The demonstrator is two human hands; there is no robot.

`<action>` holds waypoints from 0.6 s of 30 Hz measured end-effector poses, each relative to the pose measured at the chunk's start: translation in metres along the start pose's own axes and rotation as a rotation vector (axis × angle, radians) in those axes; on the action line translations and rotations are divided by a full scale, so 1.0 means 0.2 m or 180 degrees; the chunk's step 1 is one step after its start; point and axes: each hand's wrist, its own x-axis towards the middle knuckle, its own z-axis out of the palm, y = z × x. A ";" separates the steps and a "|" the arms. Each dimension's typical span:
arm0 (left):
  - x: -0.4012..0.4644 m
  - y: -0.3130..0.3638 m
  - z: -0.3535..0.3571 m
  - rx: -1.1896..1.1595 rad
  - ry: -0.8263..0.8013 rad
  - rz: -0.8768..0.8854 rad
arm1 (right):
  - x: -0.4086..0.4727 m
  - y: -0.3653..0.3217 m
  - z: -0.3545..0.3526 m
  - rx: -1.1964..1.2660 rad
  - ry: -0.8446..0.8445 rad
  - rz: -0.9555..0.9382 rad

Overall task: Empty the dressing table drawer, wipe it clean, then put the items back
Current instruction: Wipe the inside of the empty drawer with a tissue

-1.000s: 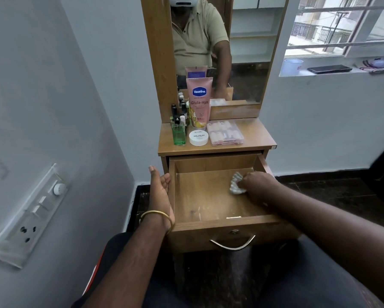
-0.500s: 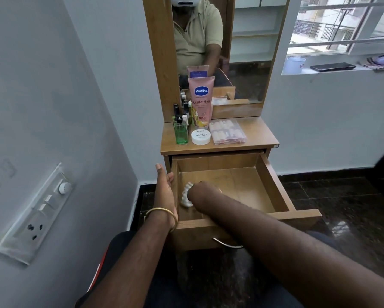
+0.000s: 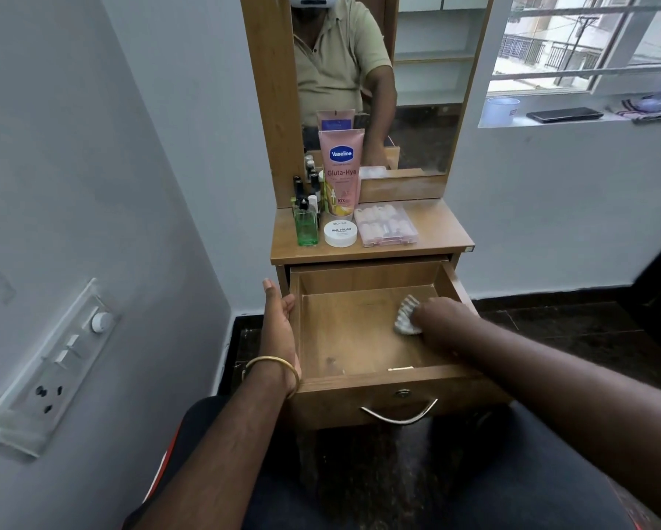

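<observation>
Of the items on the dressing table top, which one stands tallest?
The pink Vaseline tube, upright against the mirror. It rises well above the green bottle, the white nail polish jar and the flat clear box beside it.

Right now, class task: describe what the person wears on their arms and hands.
Both forearms are bare, with no sleeve reaching them. The left hand has a thin gold bangle round its wrist. The right hand shows no ring, watch or glove.

My forearms are bare. A thin gold bangle [image 3: 271, 371] circles my left wrist. The mirror shows my olive short-sleeved polo shirt [image 3: 334, 59]; dark trousers [image 3: 417, 487] cover my lap.
</observation>
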 end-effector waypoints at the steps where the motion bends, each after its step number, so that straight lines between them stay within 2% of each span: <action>1: 0.00 0.00 0.00 -0.0016 -0.0001 0.0000 | 0.01 -0.05 0.02 0.0145 0.0011 0.0089; 7: -0.01 0.01 0.00 0.0000 0.0020 0.0023 | 0.05 -0.45 -0.03 0.0950 0.0221 0.0169; 11: -0.01 0.01 0.01 -0.0060 -0.0008 -0.0002 | 0.10 -0.69 -0.15 0.0710 0.0156 -0.0428; 14: 0.00 0.01 0.01 -0.0091 -0.0038 -0.0010 | 0.10 -0.67 -0.16 0.0865 -0.0047 -0.0867; 18: 0.00 0.00 0.01 -0.0016 0.0008 0.0061 | 0.08 -0.39 -0.10 0.1321 -0.0393 -0.1221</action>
